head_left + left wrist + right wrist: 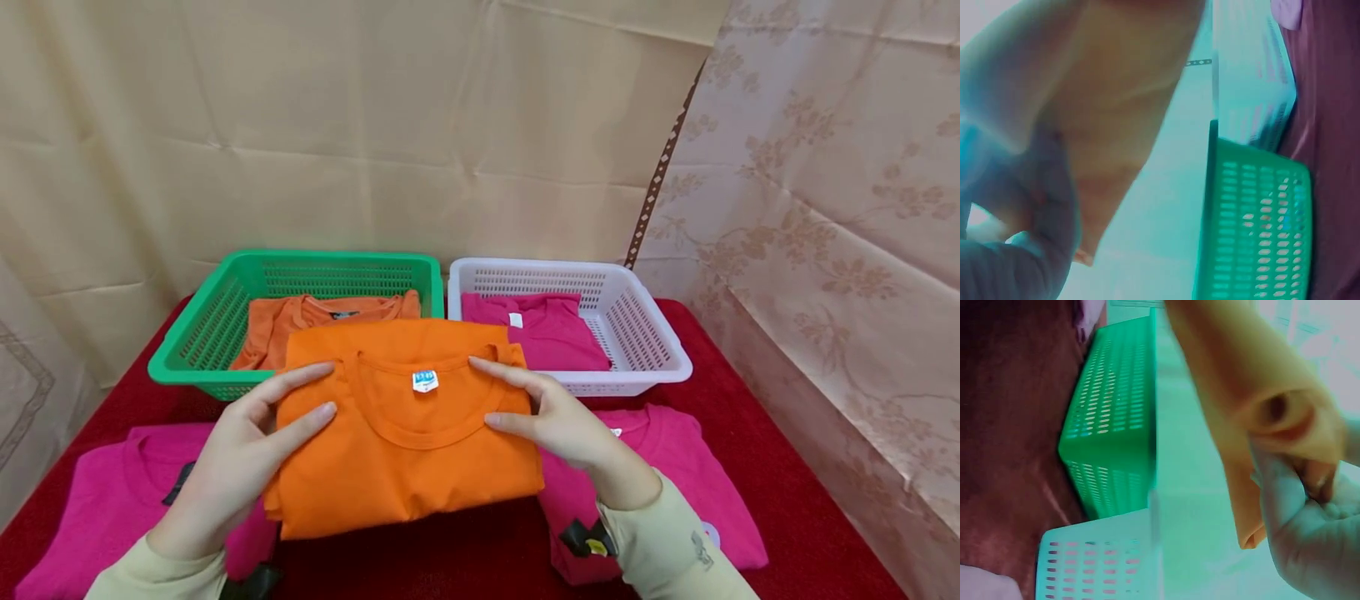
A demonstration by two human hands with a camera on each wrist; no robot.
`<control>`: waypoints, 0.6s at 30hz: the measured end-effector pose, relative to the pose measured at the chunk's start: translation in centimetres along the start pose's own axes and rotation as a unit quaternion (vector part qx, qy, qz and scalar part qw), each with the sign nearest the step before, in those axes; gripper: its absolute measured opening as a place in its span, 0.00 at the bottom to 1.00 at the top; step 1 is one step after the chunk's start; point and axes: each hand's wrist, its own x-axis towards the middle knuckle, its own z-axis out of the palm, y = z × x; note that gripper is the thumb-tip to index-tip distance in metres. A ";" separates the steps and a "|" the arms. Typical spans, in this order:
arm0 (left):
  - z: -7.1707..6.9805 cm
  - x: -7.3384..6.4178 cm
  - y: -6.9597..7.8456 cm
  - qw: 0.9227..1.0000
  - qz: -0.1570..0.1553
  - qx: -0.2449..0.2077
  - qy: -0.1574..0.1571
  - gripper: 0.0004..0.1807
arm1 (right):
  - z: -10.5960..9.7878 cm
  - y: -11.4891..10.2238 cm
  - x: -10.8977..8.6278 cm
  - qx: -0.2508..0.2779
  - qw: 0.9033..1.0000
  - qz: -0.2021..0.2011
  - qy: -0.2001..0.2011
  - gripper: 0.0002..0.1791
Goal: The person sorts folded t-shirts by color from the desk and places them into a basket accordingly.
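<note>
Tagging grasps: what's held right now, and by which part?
A folded orange shirt, held by its opposite sides: left hand at the left side, right hand at the right.

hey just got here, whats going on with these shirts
A person holds a folded orange shirt between left hand and right hand. Behind it stand a green basket with an orange garment inside and a white basket with a pink garment inside. Two more pink garments lie on the red cloth, one to either side.
</note>
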 end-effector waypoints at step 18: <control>-3.4 2.9 0.9 0.966 0.030 0.254 -0.032 0.54 | -1.8 -2.6 3.9 0.016 0.997 0.028 -0.073 0.49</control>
